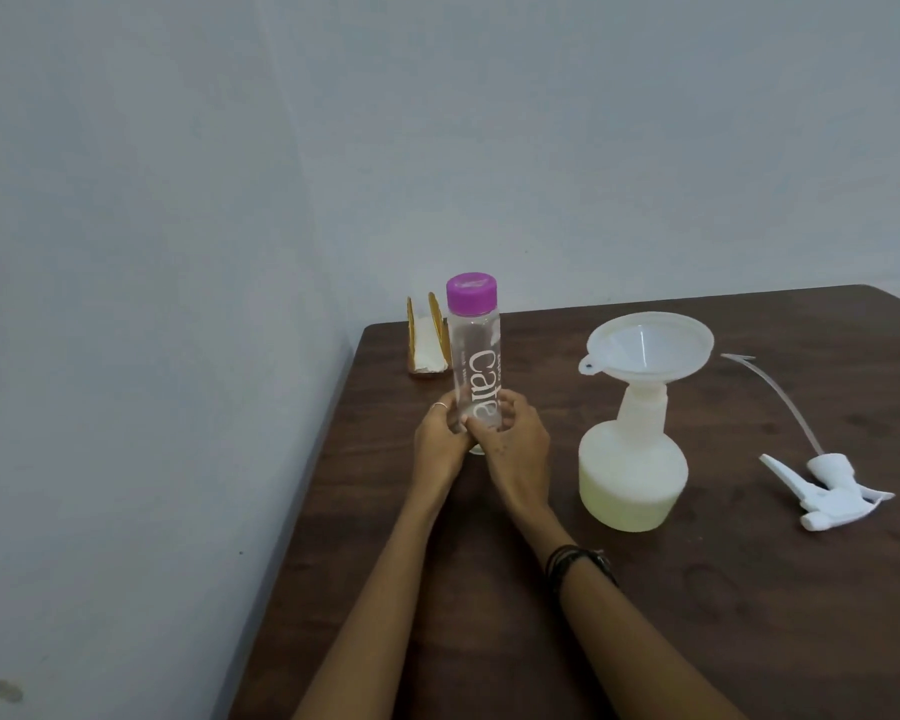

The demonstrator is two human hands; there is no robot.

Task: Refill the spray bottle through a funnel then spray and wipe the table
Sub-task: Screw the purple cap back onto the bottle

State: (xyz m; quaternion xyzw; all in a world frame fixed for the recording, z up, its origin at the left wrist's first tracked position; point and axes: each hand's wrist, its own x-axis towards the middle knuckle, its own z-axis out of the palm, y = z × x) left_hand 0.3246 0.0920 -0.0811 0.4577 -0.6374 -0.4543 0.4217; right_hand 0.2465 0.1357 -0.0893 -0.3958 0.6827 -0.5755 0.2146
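**Both hands around the clear bottle, funnel seated in the spray bottle**

A clear water bottle [475,361] with a purple cap [472,292] stands upright near the left edge of the dark wooden surface [749,589]. Both hands wrap its lower part. The left hand [440,444] grips it from the left, a ring showing on one of its fingers [440,406]. The right hand [515,444] grips it from the right and front, its thumb lying across the bottle's face below the white lettering. The fingers of both hands are curled round the bottle, and the bottle's base is hidden behind them, so whether it rests on the surface or is lifted just clear cannot be told. The cap is on.

To the right of the hands, apart from them, stands the white spray bottle [632,475], upright, with a pale yellowish liquid filling its lower part. A translucent white funnel [650,345] sits in its open neck, tilted slightly, its small tab pointing left toward the clear bottle.

Further right, well away from both hands, the white trigger sprayer head [827,491] lies on its side on the surface, its thin dip tube [780,392] curving away toward the far edge.

Behind the clear bottle, at the surface's far left corner, stands a small holder [427,340] with yellow sides and something white between them. A dark band [572,561] circles the right wrist.
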